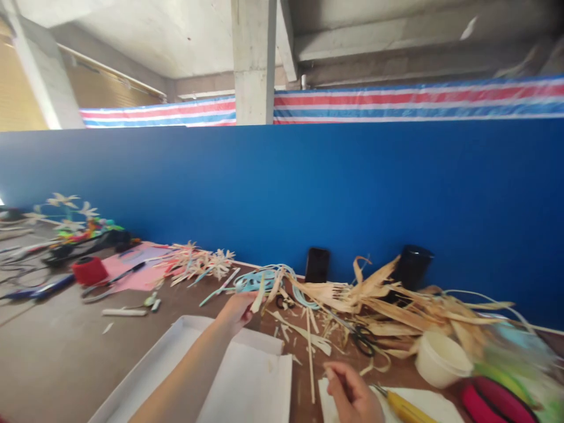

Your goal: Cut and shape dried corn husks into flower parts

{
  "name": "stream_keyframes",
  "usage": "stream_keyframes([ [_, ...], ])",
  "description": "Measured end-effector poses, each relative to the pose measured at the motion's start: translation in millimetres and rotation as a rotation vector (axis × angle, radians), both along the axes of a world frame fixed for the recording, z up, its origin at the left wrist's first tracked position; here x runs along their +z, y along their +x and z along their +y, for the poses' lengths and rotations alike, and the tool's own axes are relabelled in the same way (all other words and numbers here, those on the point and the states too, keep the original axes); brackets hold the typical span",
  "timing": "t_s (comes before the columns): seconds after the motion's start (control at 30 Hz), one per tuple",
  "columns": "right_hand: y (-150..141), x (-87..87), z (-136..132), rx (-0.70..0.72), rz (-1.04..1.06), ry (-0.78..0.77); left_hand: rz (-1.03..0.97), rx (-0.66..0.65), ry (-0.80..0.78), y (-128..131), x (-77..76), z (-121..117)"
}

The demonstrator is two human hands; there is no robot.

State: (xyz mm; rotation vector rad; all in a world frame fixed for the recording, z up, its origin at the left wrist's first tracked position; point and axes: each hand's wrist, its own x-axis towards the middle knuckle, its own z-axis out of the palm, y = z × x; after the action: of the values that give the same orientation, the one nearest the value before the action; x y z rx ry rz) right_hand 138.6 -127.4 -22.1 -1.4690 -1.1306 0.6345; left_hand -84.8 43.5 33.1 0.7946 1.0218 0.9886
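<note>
My left hand (240, 309) reaches out over a white open box (178, 335). Its fingers are closed on a pale pointed piece of dried husk (259, 296), held upright by its lower end. Close behind lies a coil of light blue cord (252, 282). Nearer to me, my right hand (355, 395) is closed in a pinch; anything between the fingertips is too small to make out. To its right lies a yellow-handled tool (403, 406) on white paper (429, 399). A thin stick (310, 358) lies between my hands.
Dried husks (409, 317), black-handled scissors (363, 341) and a white tub (443, 359) crowd the right. A phone (317, 265) leans on the blue partition (282, 194). Husk flowers (215, 264), pink paper (136, 276) and a red roll (89, 271) lie left.
</note>
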Motion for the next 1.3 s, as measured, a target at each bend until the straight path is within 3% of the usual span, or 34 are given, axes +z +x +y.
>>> stream_keyframes([
  [0.13,-7,3.2,-1,-0.048,-0.047,0.062,0.151,-0.078,0.171,23,-9.4,-20],
  [0.23,-8,3.9,-2,-0.035,-0.043,0.06,0.193,-0.067,0.255,45,-14.1,-36],
  [0.37,-7,5.0,-3,-0.016,-0.038,0.044,0.21,-0.073,0.354,70,-34.1,-51],
  [0.47,-8,6.3,-4,-0.01,-0.033,0.038,0.348,-0.047,0.485,77,-53.1,-58],
  [0.57,-9,6.1,-5,-0.004,-0.003,0.054,0.549,-0.066,0.674,75,-61.9,-65],
  [0.7,-13,3.5,-3,-0.029,0.051,0.085,0.657,-0.094,0.879,74,-57.0,-80],
  [0.93,-28,15.1,6,-0.088,0.224,0.126,0.596,-0.192,1.1,77,-45.7,-100],
  [1.13,-34,37.1,15,-0.001,0.074,0.11,0.598,-0.171,1.057,73,-41.4,-100],
  [1.3,-34,23.2,23,-0.082,-0.036,0.099,0.613,-0.187,1.038,73,-41.2,-98],
])
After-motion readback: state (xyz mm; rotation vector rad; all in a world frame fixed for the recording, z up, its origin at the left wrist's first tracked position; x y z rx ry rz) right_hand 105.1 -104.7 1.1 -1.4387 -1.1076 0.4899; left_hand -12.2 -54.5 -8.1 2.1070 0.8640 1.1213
